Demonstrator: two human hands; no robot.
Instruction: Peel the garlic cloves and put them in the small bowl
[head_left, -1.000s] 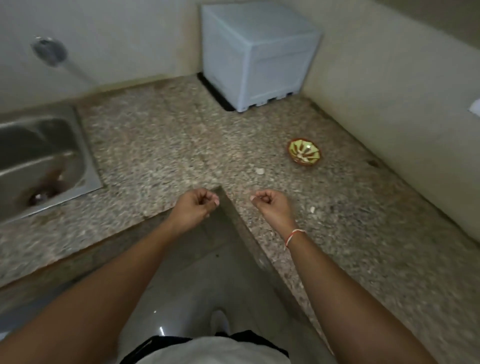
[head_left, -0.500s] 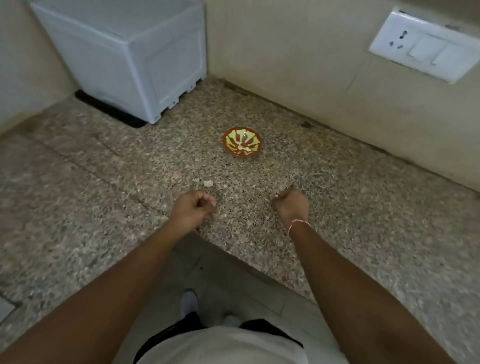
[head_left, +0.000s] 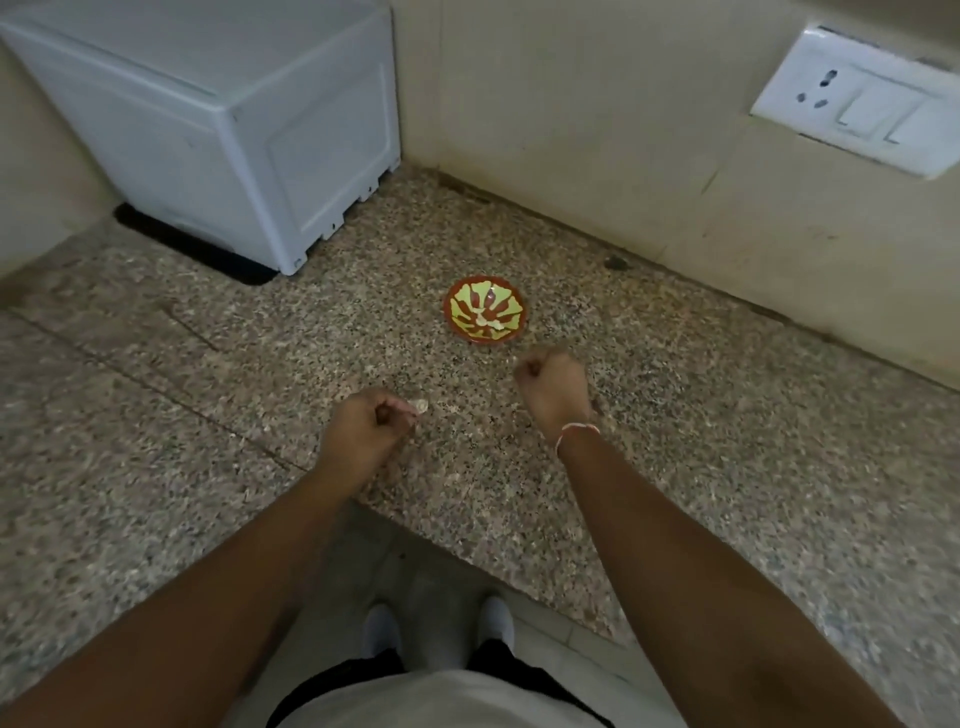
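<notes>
The small bowl (head_left: 485, 316), red-brown with a yellow-green pattern, sits on the speckled granite counter (head_left: 727, 441) near the back wall. One pale garlic clove (head_left: 420, 404) lies on the counter, left of and nearer than the bowl. My left hand (head_left: 366, 434) is curled into a loose fist and its fingertips reach right up to that clove. I cannot see whether it pinches the clove. My right hand (head_left: 553, 387) hovers just in front of the bowl, fingers curled in, and nothing shows in it.
A white boxy appliance (head_left: 234, 119) stands in the back left corner on a black mat. A white socket and switch plate (head_left: 862, 109) is on the right wall. The counter's inner corner edge (head_left: 441, 540) runs just in front of my body.
The view swung right and away from the sink. My left hand moved forward until its fingertips met the clove on the counter. My right hand rose closer to the bowl.
</notes>
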